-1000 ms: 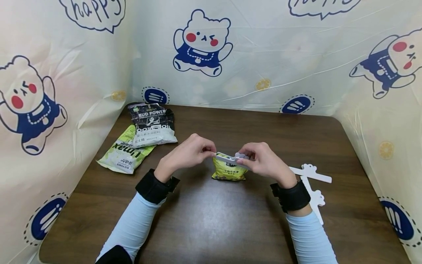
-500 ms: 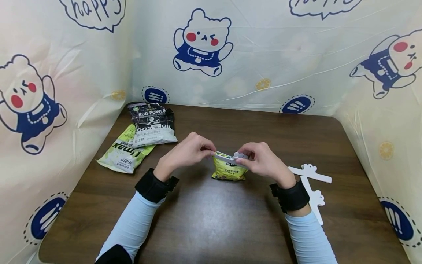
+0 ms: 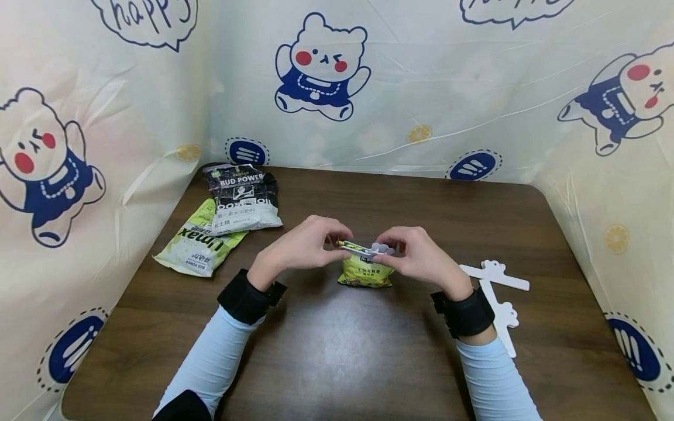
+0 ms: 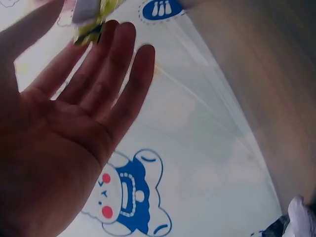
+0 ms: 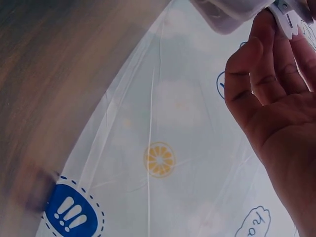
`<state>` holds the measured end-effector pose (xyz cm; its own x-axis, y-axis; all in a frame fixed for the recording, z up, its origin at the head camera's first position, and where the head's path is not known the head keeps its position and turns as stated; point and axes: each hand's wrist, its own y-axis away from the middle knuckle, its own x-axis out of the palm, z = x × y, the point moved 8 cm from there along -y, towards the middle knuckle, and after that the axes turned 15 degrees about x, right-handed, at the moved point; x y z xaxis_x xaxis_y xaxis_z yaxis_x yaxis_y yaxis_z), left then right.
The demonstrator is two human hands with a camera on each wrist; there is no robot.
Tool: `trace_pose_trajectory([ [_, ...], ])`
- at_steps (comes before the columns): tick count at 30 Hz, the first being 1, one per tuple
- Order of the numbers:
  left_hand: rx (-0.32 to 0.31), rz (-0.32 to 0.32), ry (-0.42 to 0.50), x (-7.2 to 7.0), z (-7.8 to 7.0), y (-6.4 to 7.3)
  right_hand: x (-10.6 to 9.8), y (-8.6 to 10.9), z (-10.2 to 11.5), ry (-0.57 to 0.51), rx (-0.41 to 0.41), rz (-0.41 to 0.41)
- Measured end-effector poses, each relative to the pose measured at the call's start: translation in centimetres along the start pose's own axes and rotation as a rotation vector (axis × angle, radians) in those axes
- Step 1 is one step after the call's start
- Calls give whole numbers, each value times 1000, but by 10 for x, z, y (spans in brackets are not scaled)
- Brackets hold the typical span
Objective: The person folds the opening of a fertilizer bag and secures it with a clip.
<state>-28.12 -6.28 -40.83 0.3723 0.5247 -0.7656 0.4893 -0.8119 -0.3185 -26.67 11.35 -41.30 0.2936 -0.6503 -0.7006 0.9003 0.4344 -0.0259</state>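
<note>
A small yellow-green bag [image 3: 365,275] stands on the table between the two hands. Across its top lies a white bag clip [image 3: 362,251], pale grey in the right wrist view [image 5: 227,17]. My right hand [image 3: 423,257] pinches the clip by its right end, near the flower-shaped lever. At the clip's left end, my left hand [image 3: 300,245] has thumb and fingers spread apart around the bag's top corner. The left wrist view shows the left fingers [image 4: 111,74] mostly straight, fingertips at or just behind the corner; whether they touch it I cannot tell.
A black-and-white bag [image 3: 244,199] overlaps a green-and-white bag [image 3: 202,242] at the back left of the wooden table [image 3: 337,356]. Two more white clips [image 3: 495,275] lie crossing or touching by the right forearm. Printed sheeting [image 3: 421,76] encloses the table's back and sides.
My left hand has loosened from a pinch at the clip's left end; its thumb and fingers are now apart. My right hand stays on the clip, and the bag keeps its place.
</note>
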Motion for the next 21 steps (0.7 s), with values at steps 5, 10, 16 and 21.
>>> trace_pose_trajectory([
  [5, 32, -1, -48, 6, -3, -6, 0, 0, 0, -16, 6, 23],
  [10, 63, -39, -99, 6, -8, -7, 0, 0, -1, -28, 23, 47],
  [16, 84, -53, -153, 5, -11, -7, 1, 1, -7, 1, 70, 101],
  [21, 59, -42, -165, 6, -9, -7, 9, 1, -15, 37, 127, 199],
])
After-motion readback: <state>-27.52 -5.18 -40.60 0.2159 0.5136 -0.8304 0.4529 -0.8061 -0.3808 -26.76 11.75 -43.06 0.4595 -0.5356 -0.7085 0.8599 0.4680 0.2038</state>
